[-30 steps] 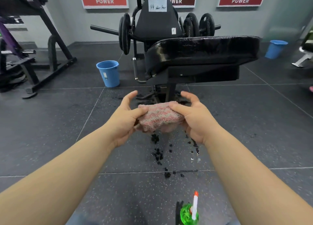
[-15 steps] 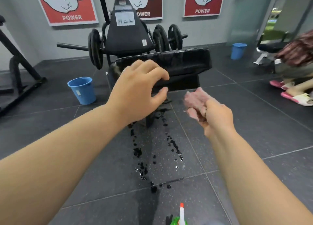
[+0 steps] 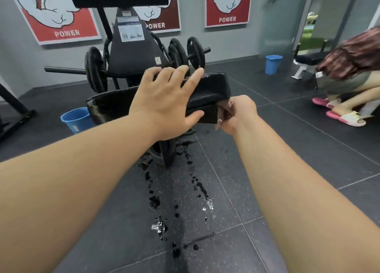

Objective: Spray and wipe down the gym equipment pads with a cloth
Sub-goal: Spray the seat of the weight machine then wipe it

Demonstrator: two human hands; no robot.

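A wet black seat pad (image 3: pixel 111 104) of a weight machine stands in front of me, tilted and shiny. My left hand (image 3: pixel 166 100) lies spread over the pad's top, fingers apart and holding nothing. At the pad's right end, my right hand (image 3: pixel 236 113) is closed on a pink cloth (image 3: pixel 223 110) and presses it against the pad's side edge. Most of the cloth is hidden inside the fist. The spray bottle is out of view.
Water drops and puddles (image 3: pixel 174 200) darken the floor tiles under the pad. Behind the pad's left end sits a blue bucket (image 3: pixel 75 118); another blue bucket (image 3: pixel 272 64) stands by the back wall. The machine's weight plates (image 3: pixel 95 69) are behind. A person (image 3: pixel 349 77) crouches at right.
The cloth went from both hands into my right hand alone. My left hand rose and came down flat on the pad. The right hand carried the cloth forward to the pad's right end.
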